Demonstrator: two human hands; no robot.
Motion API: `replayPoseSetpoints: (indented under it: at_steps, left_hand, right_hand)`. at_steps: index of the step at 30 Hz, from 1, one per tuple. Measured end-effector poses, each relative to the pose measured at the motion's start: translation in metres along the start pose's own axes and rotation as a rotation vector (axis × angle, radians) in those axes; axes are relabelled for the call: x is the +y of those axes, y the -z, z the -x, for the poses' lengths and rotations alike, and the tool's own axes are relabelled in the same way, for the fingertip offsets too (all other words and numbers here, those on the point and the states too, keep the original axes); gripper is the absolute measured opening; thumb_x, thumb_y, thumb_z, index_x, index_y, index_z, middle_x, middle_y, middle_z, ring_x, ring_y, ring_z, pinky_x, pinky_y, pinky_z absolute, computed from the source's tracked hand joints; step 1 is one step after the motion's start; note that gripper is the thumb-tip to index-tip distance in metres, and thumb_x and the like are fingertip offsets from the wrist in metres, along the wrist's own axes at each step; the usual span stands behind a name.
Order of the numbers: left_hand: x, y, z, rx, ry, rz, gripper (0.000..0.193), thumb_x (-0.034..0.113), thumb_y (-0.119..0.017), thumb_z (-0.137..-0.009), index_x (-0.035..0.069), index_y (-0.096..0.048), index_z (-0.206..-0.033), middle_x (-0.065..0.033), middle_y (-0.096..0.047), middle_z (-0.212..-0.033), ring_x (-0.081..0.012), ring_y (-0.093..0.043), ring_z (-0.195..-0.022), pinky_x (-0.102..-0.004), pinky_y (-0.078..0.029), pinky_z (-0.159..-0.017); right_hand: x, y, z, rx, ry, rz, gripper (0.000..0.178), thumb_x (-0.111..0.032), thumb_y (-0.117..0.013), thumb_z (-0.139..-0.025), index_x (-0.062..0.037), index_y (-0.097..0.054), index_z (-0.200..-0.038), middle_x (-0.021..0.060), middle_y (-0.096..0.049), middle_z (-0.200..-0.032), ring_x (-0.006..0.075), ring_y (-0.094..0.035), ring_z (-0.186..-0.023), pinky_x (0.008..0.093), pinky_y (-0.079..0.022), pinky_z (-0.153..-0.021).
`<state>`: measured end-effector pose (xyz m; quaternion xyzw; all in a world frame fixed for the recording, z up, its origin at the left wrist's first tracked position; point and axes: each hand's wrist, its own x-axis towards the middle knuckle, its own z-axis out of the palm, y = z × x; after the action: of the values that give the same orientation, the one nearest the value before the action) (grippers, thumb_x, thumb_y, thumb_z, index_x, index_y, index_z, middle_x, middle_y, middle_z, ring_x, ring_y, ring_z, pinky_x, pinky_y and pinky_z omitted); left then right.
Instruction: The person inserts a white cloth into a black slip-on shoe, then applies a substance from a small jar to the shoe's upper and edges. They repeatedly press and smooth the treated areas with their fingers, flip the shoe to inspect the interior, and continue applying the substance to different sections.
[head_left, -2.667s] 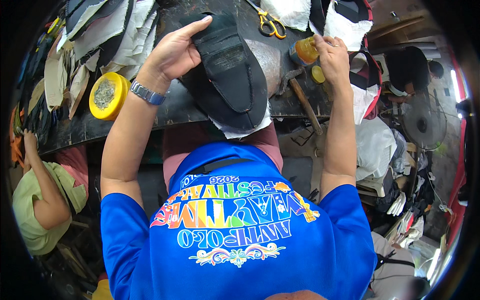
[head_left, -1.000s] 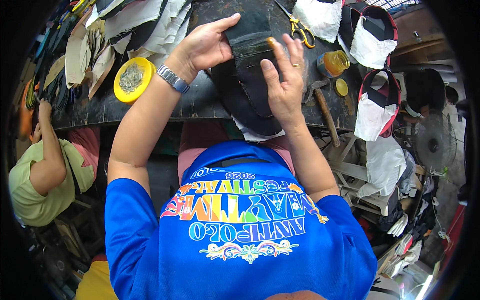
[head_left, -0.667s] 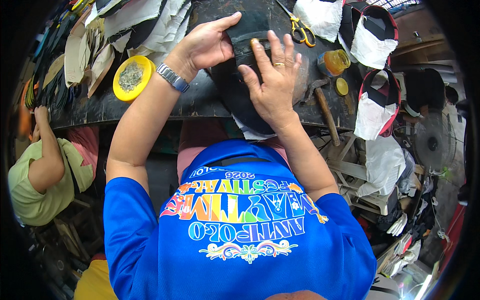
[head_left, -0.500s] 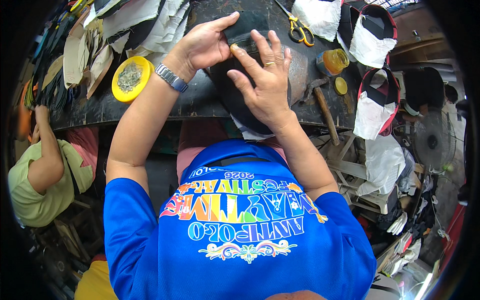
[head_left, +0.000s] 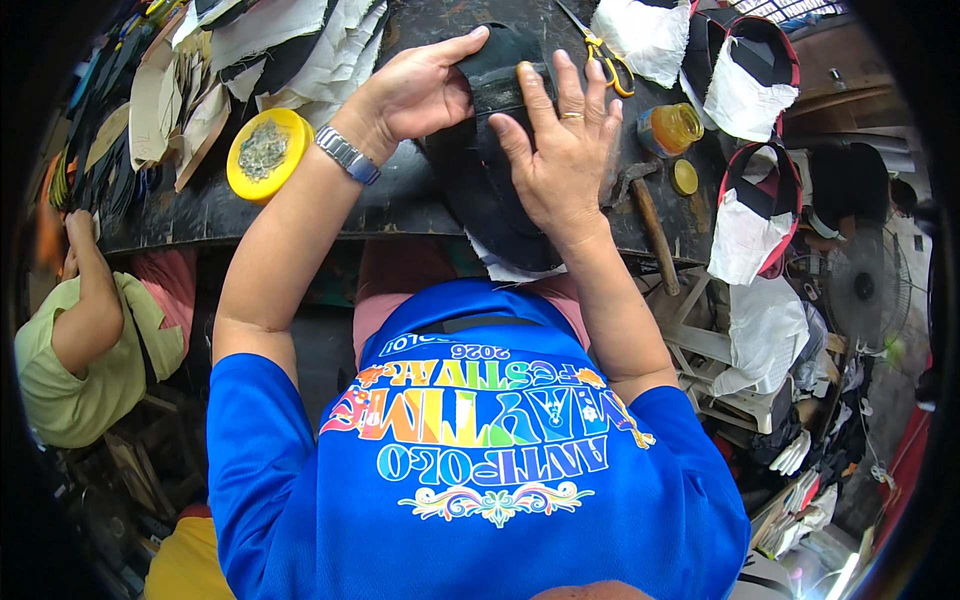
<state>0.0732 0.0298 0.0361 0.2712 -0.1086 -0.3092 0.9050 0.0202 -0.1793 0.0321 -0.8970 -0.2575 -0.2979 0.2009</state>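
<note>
A long black shoe piece (head_left: pixel 478 185) lies across the table's near edge, with a band across it and white lining (head_left: pixel 505 266) showing at its near end. My left hand (head_left: pixel 425 92) grips its far left edge, thumb on top and the other fingers partly hidden. Over the band, my right hand (head_left: pixel 562 160) is open with fingers spread. Its index fingertip carries a yellowish smear, like glue, and is at the band. To the right of that hand stands an open jar of amber paste (head_left: pixel 672 130), with its yellow lid (head_left: pixel 684 177) beside it.
A hammer (head_left: pixel 655 230) and yellow-handled scissors (head_left: pixel 608 65) lie at the right. Red-edged shoe uppers (head_left: pixel 752 210) line the table's right side. A yellow round container (head_left: pixel 268 155) and cut pieces (head_left: pixel 160 110) are at the left. Another person (head_left: pixel 85 320) sits far left.
My right hand has slid right, its index finger moving along the band. My left hand keeps its grip, and more of the black piece's band shows between the hands.
</note>
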Motion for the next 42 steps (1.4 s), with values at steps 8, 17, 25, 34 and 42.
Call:
replayPoseSetpoints:
  at_steps: [8,17,25,34,42]
  left_hand:
    - [-0.001,-0.002,0.003,0.079,-0.01,-0.083,0.031,0.033,-0.053,-0.108,0.01,-0.066,-0.125,-0.0052,-0.07,-0.118,-0.017,-0.067,-0.103,-0.0371,-0.056,-0.094]
    - [0.0,0.004,-0.001,-0.045,-0.024,-0.005,0.04,0.034,-0.048,-0.109,0.006,-0.057,-0.137,-0.0099,-0.065,-0.131,-0.0223,-0.063,-0.121,-0.0402,-0.05,-0.109]
    - [0.001,0.002,0.004,0.009,0.037,-0.061,0.037,0.04,-0.049,-0.109,0.01,-0.062,-0.126,-0.0108,-0.07,-0.117,-0.0206,-0.069,-0.103,-0.0401,-0.058,-0.093]
    - [0.004,-0.002,0.007,-0.119,0.081,-0.072,0.041,0.043,-0.048,-0.109,0.011,-0.06,-0.131,-0.0084,-0.071,-0.117,-0.0225,-0.069,-0.107,-0.0399,-0.056,-0.098]
    - [0.0,0.003,0.001,-0.081,0.04,-0.033,0.044,0.043,-0.044,-0.11,0.011,-0.057,-0.137,-0.0077,-0.068,-0.126,-0.022,-0.067,-0.114,-0.0404,-0.053,-0.103]
  right_hand:
    - [-0.025,0.0,-0.003,-0.043,0.117,-0.031,0.056,-0.051,-0.068,-0.091,-0.016,-0.066,-0.136,0.0158,-0.044,-0.155,0.0399,-0.023,-0.152,0.0693,-0.008,-0.117]
    - [-0.005,0.011,-0.008,0.008,0.103,0.033,0.045,-0.051,-0.067,-0.093,-0.0237,-0.071,-0.129,0.0132,-0.043,-0.155,0.0387,-0.024,-0.151,0.0695,-0.008,-0.116]
    - [-0.009,0.005,-0.014,-0.012,0.224,0.049,0.045,-0.054,-0.067,-0.09,-0.0329,-0.069,-0.129,0.0093,-0.042,-0.157,0.0357,-0.02,-0.154,0.0704,0.0,-0.117]
    - [-0.002,0.022,-0.03,-0.109,0.342,0.129,0.037,-0.054,-0.066,-0.091,-0.0384,-0.073,-0.124,0.0021,-0.041,-0.159,0.0304,-0.018,-0.156,0.0655,0.002,-0.12]
    - [0.003,0.022,-0.025,-0.08,0.289,0.235,0.041,-0.058,-0.065,-0.091,-0.0388,-0.071,-0.126,0.0026,-0.039,-0.161,0.0305,-0.016,-0.156,0.0663,0.004,-0.12]
